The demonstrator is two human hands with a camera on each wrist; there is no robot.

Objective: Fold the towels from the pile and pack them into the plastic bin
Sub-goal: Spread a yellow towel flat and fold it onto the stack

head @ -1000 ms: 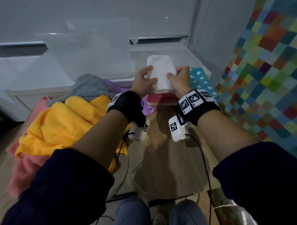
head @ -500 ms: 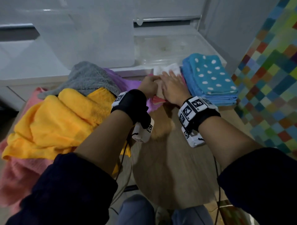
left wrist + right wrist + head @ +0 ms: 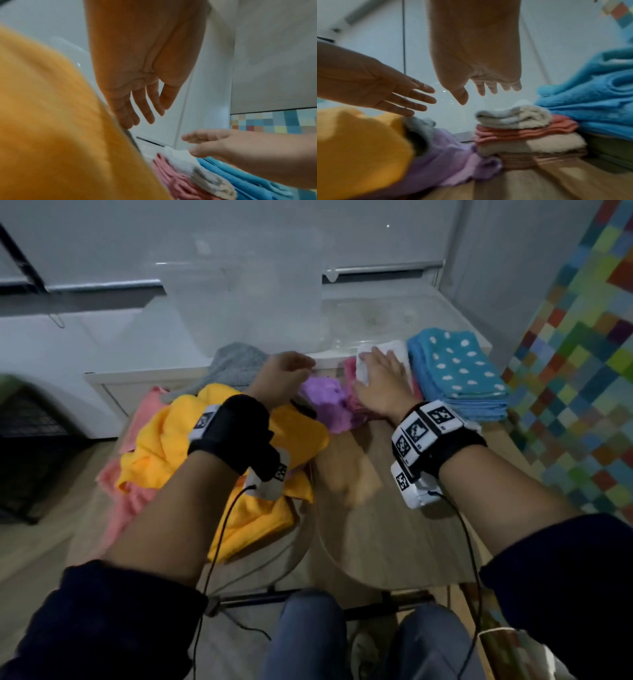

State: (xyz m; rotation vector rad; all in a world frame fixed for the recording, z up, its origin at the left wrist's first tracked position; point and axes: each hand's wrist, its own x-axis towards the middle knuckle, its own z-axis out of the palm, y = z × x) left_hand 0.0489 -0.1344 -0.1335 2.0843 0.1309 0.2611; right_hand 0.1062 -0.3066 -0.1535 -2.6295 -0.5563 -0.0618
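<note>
Right hand (image 3: 380, 381) flat, fingers straight, just above white towel (image 3: 383, 354); left hand (image 3: 284, 378) open, empty, swung left over pile (image 3: 219, 446). Both hands released from white towel, held together a second ago: fold finished, stacked on pink towels (image 3: 525, 129), bin (image 3: 373, 316) just beyond, far side. Next towel likely.
</note>
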